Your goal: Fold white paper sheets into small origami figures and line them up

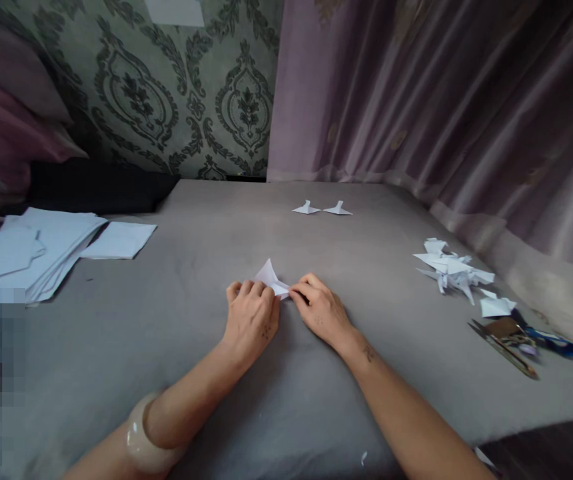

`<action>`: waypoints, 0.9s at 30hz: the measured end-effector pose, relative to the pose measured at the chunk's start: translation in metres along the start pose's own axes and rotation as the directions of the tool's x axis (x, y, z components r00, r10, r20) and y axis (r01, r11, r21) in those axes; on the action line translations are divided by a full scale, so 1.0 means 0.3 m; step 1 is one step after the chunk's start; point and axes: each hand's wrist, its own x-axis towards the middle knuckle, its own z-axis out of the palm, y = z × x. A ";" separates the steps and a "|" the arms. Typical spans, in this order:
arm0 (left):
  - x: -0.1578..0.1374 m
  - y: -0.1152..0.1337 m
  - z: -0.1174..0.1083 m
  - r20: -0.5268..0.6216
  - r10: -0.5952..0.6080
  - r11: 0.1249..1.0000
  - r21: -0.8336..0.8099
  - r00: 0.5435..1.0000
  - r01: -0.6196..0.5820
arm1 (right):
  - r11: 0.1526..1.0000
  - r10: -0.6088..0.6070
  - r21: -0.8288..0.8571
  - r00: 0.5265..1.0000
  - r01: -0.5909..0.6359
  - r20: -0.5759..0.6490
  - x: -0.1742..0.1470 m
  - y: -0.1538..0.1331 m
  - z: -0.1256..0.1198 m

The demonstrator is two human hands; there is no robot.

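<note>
A small sheet of white paper (268, 273), folded to a pointed shape, is held low over the middle of the grey-covered table. My left hand (252, 313) has its fingers curled over the near left part of the paper and hides much of it. With thumb and forefinger, my right hand (319, 307) pinches the paper's right corner. The fold details under my fingers cannot be made out. Beyond my hands, two finished-looking folded paper birds (306, 208) stand side by side near the table's far edge.
Stacked white paper (61, 243) lies at the left, with a smaller stack (121, 240) beside it and black cloth (96, 187) behind. At the right are a pile of folded paper pieces (454, 267), pointed scissors-like tools (504, 350) and a blue-handled item (556, 343). Curtains border the right side.
</note>
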 end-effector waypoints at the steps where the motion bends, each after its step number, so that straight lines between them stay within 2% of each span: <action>1: 0.001 -0.002 0.003 0.007 0.000 1.000 0.001 1.000 0.000 | 1.000 0.016 0.012 1.000 -0.016 -0.004 0.003 0.001 0.003; 7: 0.006 -0.015 0.012 0.035 -0.026 0.999 -0.026 0.999 0.026 | 0.997 0.068 0.037 0.996 -0.066 -0.056 0.015 0.006 0.030; 12: 0.000 -0.037 -0.008 0.078 -0.004 0.995 -0.099 0.997 0.011 | 0.998 -0.054 0.040 0.997 0.056 -0.053 0.007 -0.004 0.027; 17: -0.008 -0.083 -0.004 0.113 0.063 0.993 -0.109 0.992 -0.051 | 0.990 -0.129 -0.056 0.991 0.132 0.045 -0.018 -0.026 0.000; 22: -0.006 -0.104 -0.005 0.092 0.099 0.990 -0.110 0.991 -0.089 | 0.980 -0.131 -0.143 0.989 0.141 0.074 -0.042 -0.044 -0.012; 27: 0.009 -0.074 -0.024 0.002 0.180 0.975 -0.137 0.984 -0.178 | 0.972 -0.143 -0.175 0.985 0.159 0.101 -0.051 -0.060 -0.023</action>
